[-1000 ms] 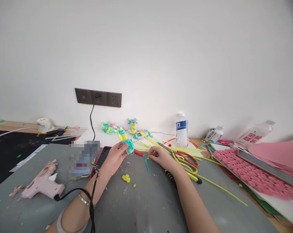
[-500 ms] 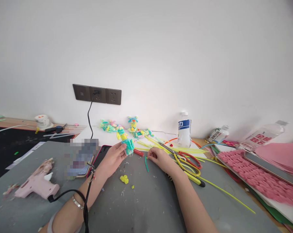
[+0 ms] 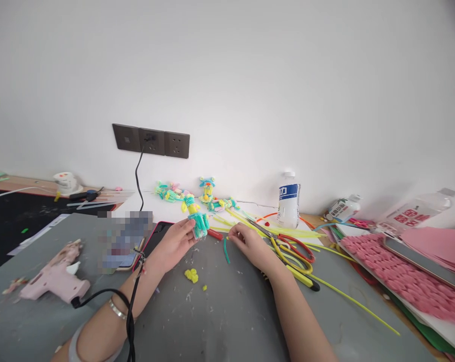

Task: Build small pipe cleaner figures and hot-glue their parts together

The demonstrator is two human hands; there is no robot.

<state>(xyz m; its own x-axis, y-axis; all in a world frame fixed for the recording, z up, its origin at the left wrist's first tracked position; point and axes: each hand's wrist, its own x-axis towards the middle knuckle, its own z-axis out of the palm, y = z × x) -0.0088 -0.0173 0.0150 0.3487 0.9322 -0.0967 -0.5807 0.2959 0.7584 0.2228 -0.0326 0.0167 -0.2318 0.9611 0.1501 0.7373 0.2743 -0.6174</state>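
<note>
My left hand (image 3: 176,242) is closed around the edge of a teal, yellow and white figure (image 3: 200,225), which looks made of fuzzy pipe cleaner and is raised above the mat. To its right, my right hand (image 3: 246,241) has thumb and forefinger pinched together low over the mat; a tiny yellowish bit shows at the fingertips, too small to name. Just below those fingertips lies a short teal strip (image 3: 226,251). A red stick-like piece (image 3: 214,234) rests between the hands. Yellow fuzzy bits (image 3: 191,275) lie nearer to me.
A pink glue gun (image 3: 57,281) lies left, its black cable crossing my left forearm. Scissors (image 3: 295,249), yellow-handled cutters (image 3: 302,277) and yellow pipe cleaners (image 3: 357,303) are by my right arm. A bottle (image 3: 288,201) and colourful figures (image 3: 207,190) stand along the wall.
The view has shifted slightly. In my left hand the figure has turned a little, showing more of its broad teal side. My right hand stays pinched in about the same place.
</note>
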